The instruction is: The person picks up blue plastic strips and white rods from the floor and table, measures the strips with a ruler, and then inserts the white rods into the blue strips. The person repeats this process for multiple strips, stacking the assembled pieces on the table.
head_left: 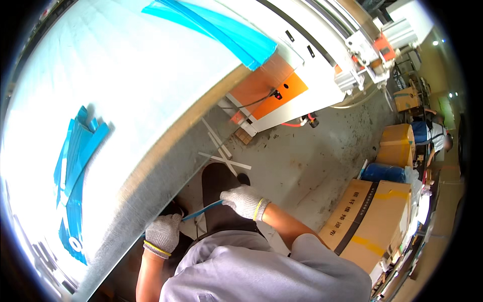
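Observation:
A narrow blue strip, which looks like plastic, runs taut between my two hands in front of my waist. My left hand, in a grey knit glove with a yellow cuff edge, is closed on one end beside the metal table edge. Farther right and a little higher, my right hand, gloved alike, grips the other end. On the white-topped table to the left lies a loose bundle of blue strips. A folded blue sheet rests near the table's far corner.
Pale thin strips lie crossed on the floor by the table. Beyond stands a white machine with an orange panel. Cardboard boxes and a blue cylindrical object line the right side, where another person is at the back.

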### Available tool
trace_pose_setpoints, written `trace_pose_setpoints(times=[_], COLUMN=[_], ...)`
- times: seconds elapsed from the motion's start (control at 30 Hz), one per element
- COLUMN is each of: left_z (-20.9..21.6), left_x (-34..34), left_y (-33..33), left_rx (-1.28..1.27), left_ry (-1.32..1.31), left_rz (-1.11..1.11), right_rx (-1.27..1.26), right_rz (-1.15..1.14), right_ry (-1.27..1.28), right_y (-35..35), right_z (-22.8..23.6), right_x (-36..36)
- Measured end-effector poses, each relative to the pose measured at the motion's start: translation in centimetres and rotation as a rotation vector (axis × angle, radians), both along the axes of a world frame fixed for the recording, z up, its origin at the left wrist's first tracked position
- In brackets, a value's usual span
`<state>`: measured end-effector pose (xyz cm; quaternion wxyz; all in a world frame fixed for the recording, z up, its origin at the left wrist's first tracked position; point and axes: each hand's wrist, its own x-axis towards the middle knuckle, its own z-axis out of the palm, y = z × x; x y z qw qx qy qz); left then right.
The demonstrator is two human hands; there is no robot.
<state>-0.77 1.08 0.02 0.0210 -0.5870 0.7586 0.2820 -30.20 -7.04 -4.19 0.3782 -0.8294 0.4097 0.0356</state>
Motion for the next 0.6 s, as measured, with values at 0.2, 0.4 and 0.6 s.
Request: trace_pose_setpoints(times=[0.2, 0.4, 0.6], left_z=[5.1, 12.4, 14.3], left_x=[-1.3, -11.1, -16.9], left_y=[-5.2, -10.2, -11.8], left_rx=[0.123, 0.182, 0.412], left_ry=[0.017, 0.144, 0.13], left_rz=[-0.047, -0.015, 0.069], right_rx=[0.019, -0.059, -0.12], right_rz=[-0.087, 0.08, 0.271], right_ry=[-0.069, -0.052, -0.013], right_y=[-1.9, -5.0, -11.5], right_z=[6.0, 14.7, 15.6], right_x=[-2.7, -8.2, -12.0])
